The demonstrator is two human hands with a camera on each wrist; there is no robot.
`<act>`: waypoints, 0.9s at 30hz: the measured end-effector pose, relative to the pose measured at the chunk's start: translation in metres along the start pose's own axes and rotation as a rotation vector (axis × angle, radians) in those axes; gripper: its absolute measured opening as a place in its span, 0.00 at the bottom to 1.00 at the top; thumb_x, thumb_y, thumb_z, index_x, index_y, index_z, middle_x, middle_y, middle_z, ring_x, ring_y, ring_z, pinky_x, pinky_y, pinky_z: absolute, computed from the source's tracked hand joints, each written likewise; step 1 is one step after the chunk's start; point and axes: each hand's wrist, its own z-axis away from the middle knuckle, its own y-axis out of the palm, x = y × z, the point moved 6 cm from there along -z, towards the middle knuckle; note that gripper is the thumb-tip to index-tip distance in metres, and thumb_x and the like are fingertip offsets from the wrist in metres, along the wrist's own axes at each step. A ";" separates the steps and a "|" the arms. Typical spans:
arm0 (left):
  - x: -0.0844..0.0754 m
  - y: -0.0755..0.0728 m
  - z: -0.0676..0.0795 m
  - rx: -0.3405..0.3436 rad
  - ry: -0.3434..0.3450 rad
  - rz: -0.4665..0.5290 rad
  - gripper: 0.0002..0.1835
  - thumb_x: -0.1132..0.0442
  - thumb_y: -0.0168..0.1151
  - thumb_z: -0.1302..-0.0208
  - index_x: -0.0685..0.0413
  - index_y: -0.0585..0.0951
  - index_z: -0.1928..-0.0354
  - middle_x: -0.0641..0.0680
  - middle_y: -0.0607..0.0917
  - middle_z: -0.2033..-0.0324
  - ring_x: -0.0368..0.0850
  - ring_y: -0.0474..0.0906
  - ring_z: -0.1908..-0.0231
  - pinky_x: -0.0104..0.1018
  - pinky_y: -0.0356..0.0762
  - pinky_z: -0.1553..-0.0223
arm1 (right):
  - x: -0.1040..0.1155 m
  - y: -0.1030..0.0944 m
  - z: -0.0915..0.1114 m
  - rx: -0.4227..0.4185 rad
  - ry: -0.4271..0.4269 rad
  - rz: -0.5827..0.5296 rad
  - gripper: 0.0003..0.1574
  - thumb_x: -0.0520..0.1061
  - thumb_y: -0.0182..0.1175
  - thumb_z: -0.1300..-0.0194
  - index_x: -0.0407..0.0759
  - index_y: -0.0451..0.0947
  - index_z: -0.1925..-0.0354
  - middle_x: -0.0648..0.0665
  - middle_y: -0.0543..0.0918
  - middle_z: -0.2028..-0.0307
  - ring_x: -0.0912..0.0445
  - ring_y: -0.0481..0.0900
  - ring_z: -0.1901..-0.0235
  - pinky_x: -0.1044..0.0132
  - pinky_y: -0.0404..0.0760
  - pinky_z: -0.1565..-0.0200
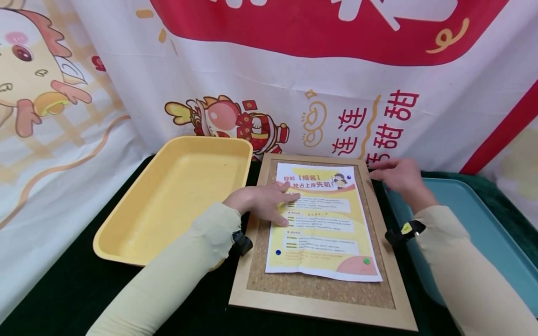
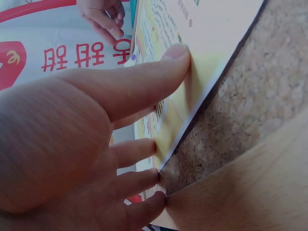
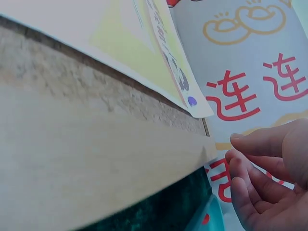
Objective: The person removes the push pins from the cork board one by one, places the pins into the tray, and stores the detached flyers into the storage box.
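A yellow printed poster point(image 1: 319, 233) lies on a wood-framed cork board point(image 1: 290, 284). My left hand point(image 1: 265, 201) rests on the poster's left side with its fingers spread; in the left wrist view its thumb point(image 2: 166, 72) touches the paper. Round pushpins show on the sheet: a dark blue pushpin point(image 1: 278, 252) at lower left, a green pushpin point(image 1: 367, 261) at lower right and a purple pushpin point(image 3: 192, 101) at upper right. My right hand point(image 1: 399, 179) is at the board's upper right corner, fingers loosely bent, with nothing visible between thumb and fingertips point(image 3: 237, 155).
A yellow tray point(image 1: 122, 228) stands left of the board. A blue-green tray point(image 1: 470, 219) lies to the right, with a small red dot point(image 3: 206, 219) near its edge. Dark green cloth point(image 1: 189, 308) covers the table. Behind hangs a printed white banner point(image 1: 269, 70).
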 end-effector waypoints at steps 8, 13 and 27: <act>-0.003 -0.001 -0.003 0.002 0.009 0.002 0.44 0.44 0.63 0.24 0.35 0.53 0.14 0.54 0.40 0.13 0.54 0.33 0.13 0.54 0.41 0.14 | 0.002 0.008 0.001 0.001 -0.002 -0.035 0.28 0.46 0.65 0.25 0.40 0.79 0.31 0.29 0.69 0.25 0.34 0.65 0.31 0.33 0.69 0.29; -0.003 -0.001 -0.003 -0.001 0.008 0.001 0.44 0.44 0.64 0.24 0.35 0.53 0.14 0.54 0.40 0.13 0.54 0.33 0.13 0.54 0.41 0.14 | 0.006 0.014 0.000 0.009 -0.009 -0.025 0.27 0.46 0.66 0.25 0.40 0.80 0.32 0.29 0.72 0.28 0.36 0.67 0.33 0.36 0.73 0.31; -0.001 -0.001 0.000 0.009 -0.008 0.014 0.44 0.44 0.64 0.25 0.34 0.53 0.14 0.54 0.40 0.13 0.55 0.32 0.13 0.55 0.40 0.14 | 0.019 0.035 0.000 0.062 -0.016 -0.005 0.23 0.45 0.68 0.27 0.41 0.84 0.36 0.32 0.83 0.37 0.41 0.74 0.39 0.52 0.78 0.42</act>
